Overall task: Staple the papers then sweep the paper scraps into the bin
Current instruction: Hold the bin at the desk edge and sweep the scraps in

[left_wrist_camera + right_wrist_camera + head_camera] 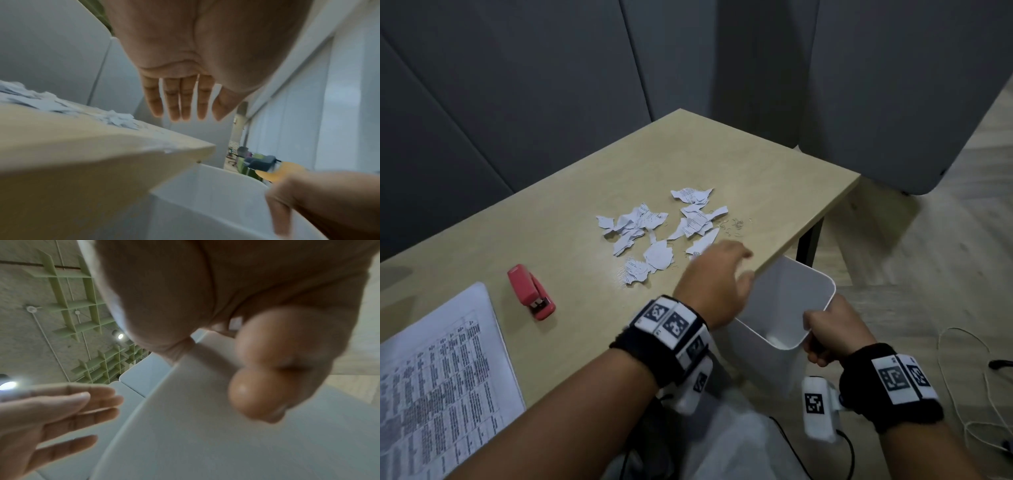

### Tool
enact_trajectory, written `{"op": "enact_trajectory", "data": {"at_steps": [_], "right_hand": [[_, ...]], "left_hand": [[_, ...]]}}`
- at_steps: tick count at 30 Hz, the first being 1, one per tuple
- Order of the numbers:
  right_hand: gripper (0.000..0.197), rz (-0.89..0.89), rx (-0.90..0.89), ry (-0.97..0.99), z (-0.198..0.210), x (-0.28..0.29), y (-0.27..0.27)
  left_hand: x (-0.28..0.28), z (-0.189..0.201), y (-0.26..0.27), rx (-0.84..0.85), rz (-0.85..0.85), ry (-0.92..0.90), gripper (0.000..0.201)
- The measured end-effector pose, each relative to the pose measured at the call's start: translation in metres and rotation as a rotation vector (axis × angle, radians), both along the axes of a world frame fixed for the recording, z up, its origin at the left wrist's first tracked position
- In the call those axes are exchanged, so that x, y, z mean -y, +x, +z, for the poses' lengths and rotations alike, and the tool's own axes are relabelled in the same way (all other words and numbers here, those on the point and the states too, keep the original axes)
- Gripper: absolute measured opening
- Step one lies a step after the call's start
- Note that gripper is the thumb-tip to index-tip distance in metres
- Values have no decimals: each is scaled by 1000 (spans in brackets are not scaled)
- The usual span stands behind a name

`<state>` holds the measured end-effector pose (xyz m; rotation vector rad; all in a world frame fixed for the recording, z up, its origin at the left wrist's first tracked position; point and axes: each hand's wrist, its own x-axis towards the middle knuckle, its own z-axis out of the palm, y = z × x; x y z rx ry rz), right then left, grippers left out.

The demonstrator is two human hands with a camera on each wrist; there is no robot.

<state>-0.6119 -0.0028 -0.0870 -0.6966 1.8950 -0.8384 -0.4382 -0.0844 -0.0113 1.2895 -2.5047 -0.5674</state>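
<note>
The right hand point(832, 334) grips the near rim of the white bin point(791, 294), held just below the desk's point(722, 164) right edge. The left hand point(717, 281), fingers straight and spread, hovers at that edge beside the paper scraps point(654, 236). The red stapler point(530, 291) and stapled papers point(438, 377) lie toward the near left corner.

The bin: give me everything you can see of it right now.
The bin is a white, plastic-looking open box with rounded corners and thin walls. It is held upright beside the table, its rim just under the table's near edge. The right hand grips its near rim, thumb inside. The left hand hovers open above it, not touching. Something pale lies at the bottom.
</note>
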Motion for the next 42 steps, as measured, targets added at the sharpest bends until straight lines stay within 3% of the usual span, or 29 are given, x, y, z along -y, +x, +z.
{"op": "enact_trajectory", "data": {"at_steps": [4, 8, 15, 20, 25, 29, 35, 42], "right_hand": [[40, -4, 7, -26, 4, 0, 1], [41, -2, 6, -31, 5, 0, 3], [37, 2, -4, -13, 6, 0, 4], [36, 6, -14, -1, 7, -1, 3], [30, 8, -14, -4, 9, -1, 4], [32, 1, -13, -12, 11, -2, 3], [41, -12, 9, -26, 10, -3, 0], [39, -15, 18, -42, 11, -4, 1]], "left_hand": [[39, -1, 18, 265, 307, 137, 62], [45, -13, 25, 433, 292, 297, 60], [9, -20, 6, 394, 102, 202, 62], [-13, -19, -4, 336, 54, 50, 49], [-26, -19, -11, 186, -183, 12, 50], [-21, -17, -6, 84, -132, 17, 49], [-16, -14, 3, 293, 16, 29, 43], [-40, -21, -11, 355, -185, 47, 67]]}}
